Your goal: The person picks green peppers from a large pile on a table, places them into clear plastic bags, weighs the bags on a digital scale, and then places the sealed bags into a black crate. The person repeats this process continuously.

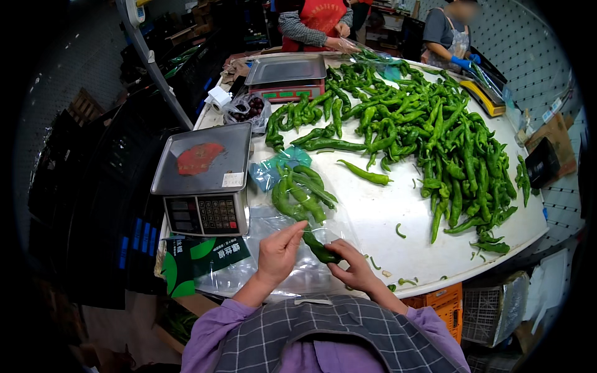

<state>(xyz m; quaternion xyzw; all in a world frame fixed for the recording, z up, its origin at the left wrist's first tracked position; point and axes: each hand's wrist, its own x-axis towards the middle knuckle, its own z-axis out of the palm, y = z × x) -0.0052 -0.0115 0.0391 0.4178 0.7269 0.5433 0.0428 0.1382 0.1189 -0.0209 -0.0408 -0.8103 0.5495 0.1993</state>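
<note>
A clear plastic bag (343, 224) lies on the table in front of me, with several long green peppers (298, 196) inside its printed far end. My left hand (281, 254) has its thumb and fingers pinched together at the bag's near part, seemingly on the film. Between the fingers of my right hand (354, 266) is the lower end of a dark green pepper (319, 246). That pepper's upper end reaches to my left fingertips and the bagged peppers. More flat clear bags (224, 279), with dark green printed ends, lie under and left of my hands.
A digital scale (201, 182) stands at left, another scale (285, 77) behind it. A large heap of green peppers (433, 130) covers the table's right and back. One loose pepper (366, 172) lies nearer. Two co-workers (312, 25) (447, 37) stand across the table. Orange crate (440, 305) below.
</note>
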